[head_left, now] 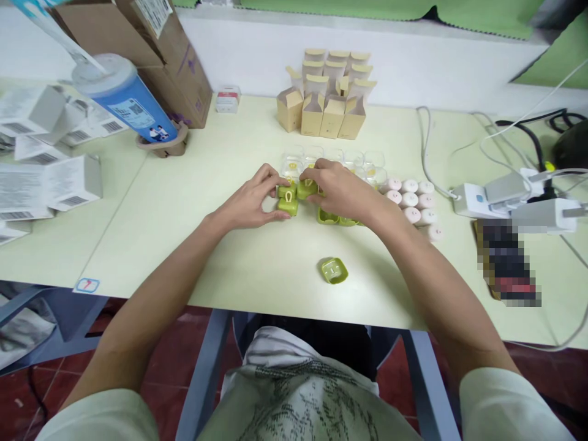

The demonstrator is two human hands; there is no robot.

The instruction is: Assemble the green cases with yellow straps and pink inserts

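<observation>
My left hand has its thumb and fingers closed around the left side of small green square cases, which carry a pale loop-shaped mark on top. Beside it, my right hand grips another green case between thumb and fingers. Partly under my right hand are open green cases. Clear plastic covers with yellow spots stand in rows just behind. A single hollow green piece lies apart, nearer the table's front edge. Right of my wrist stand several white and pinkish short cylinders.
Open small cardboard boxes stand by the wall. On the left are white boxes, a blue canister and a large carton. A power strip with cables and a blurred-out dark object lie right.
</observation>
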